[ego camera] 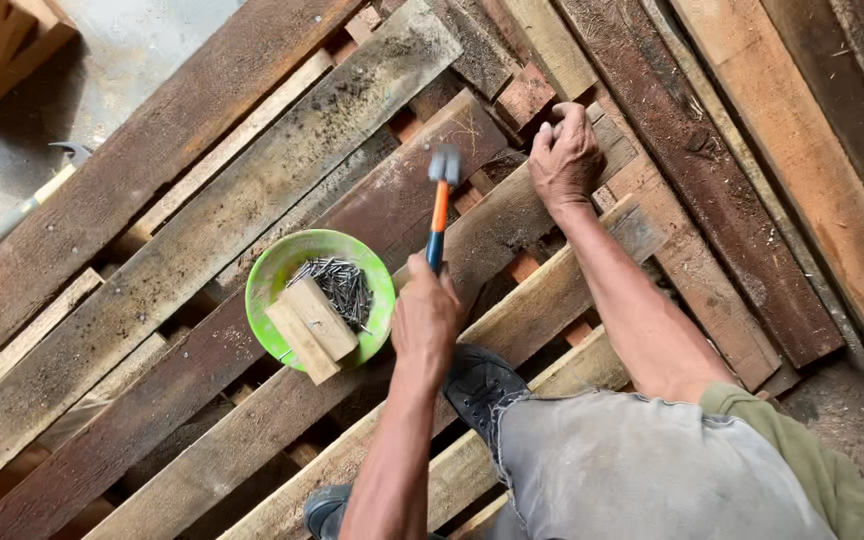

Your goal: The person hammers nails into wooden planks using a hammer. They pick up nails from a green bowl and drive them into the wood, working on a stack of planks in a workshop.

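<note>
My left hand (424, 318) grips the orange and dark handle of a hammer (439, 205), whose metal head hangs just above a dark weathered plank (392, 195). Farther out, my right hand (564, 152) rests fingers curled on a plank (512, 215) of the wooden pallet; whether it pinches a nail I cannot tell. A green bowl (277, 270) stands on the planks to the left of my left hand. It holds a heap of grey nails (340, 285) and two small wooden blocks (310, 325).
Rough planks of mixed colour lie diagonally across the whole view, with gaps between them. My black shoe (480, 385) stands on a plank below the hammer. A second hammer (37, 195) lies on the concrete floor at upper left.
</note>
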